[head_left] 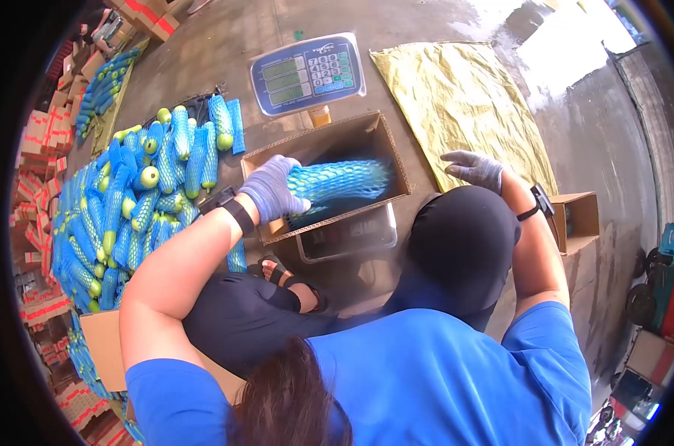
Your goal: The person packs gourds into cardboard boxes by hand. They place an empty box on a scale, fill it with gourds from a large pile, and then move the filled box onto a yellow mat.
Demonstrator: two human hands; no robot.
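My left hand (271,187), in a grey glove, grips one end of a long gourd in a blue foam net (343,181). The netted gourd lies level at the mouth of an open cardboard box (384,140), its far end blurred by motion. My right hand (476,171), also gloved, is beside my bent knee with its fingers stretched out and nothing in them. Under the box shows the metal platform of a scale (352,241). The scale's display and keypad (307,74) stand just behind the box.
A large heap of netted green gourds (117,215) fills the floor on the left. A yellow woven sheet (456,97) lies at the back right. Another cardboard box (578,223) stands by my right forearm. Stacked cartons (43,141) line the far left.
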